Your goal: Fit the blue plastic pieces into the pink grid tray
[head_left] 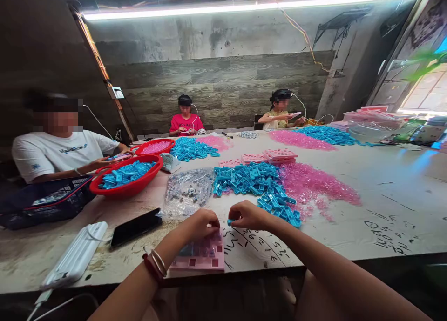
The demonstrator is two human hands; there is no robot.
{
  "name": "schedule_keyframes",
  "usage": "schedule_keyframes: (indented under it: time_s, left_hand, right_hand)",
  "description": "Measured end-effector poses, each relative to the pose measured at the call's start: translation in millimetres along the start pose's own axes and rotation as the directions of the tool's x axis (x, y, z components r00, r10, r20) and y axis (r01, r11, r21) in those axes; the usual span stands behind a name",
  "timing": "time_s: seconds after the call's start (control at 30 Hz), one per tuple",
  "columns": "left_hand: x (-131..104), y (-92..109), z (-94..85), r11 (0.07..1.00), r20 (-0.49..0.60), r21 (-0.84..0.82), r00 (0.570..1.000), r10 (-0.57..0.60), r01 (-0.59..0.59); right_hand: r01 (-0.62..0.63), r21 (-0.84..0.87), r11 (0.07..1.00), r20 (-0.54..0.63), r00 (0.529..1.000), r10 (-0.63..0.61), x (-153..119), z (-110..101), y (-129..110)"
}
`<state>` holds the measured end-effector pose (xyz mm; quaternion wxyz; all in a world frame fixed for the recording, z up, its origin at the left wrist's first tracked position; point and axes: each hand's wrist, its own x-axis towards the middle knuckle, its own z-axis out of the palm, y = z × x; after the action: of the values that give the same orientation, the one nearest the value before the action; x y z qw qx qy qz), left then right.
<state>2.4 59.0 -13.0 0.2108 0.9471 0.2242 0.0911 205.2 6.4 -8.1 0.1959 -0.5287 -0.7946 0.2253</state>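
Observation:
My left hand point(201, 223) is above a pink plastic tray point(199, 264) with square holes, at the table's front edge. Its fingers are curled together over the tray's far right corner; whatever they pinch is too small to make out. Clear pinkish pieces point(206, 249) sit in part of the tray. Just to the right, my right hand point(249, 215) pinches a small blue plastic piece point(230, 222) between thumb and fingers, low over the table. Beyond that hand lies a heap of blue plastic pieces point(244, 177), touching a heap of clear pink pieces point(314, 183).
A clear bag of small parts point(188, 190) lies ahead of my left hand. Left of it are a black phone point(136, 228), a white power bank point(78, 253) and a red basin point(134, 186) of blue pieces. Stacked pink trays point(279, 156) stand behind the heaps. Three people sit around the table.

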Motion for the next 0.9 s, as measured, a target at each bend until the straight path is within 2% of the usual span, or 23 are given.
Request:
schedule_keyframes:
  time_s: [0.17,0.33,0.9]
  left_hand:
    - [1.0,-2.5,0.8,0.996,-0.004,-0.059,0.997,-0.073,0.072]
    - [2.0,-8.8,1.4,0.997,0.011,-0.076,1.0,-0.003,0.004]
    - [1.9,-6.9,2.2,0.997,0.005,-0.016,0.997,0.077,-0.077]
  right_hand:
    - [-0.011,-0.015,1.0,0.004,1.0,0.011,0.0,-1.0,-2.1]
    - [-0.002,-0.011,1.0,0.001,1.0,0.002,0.3,-0.1,0.9]
    - [-0.003,0.003,1.0,-0.003,1.0,0.003,1.5,0.4,2.5]
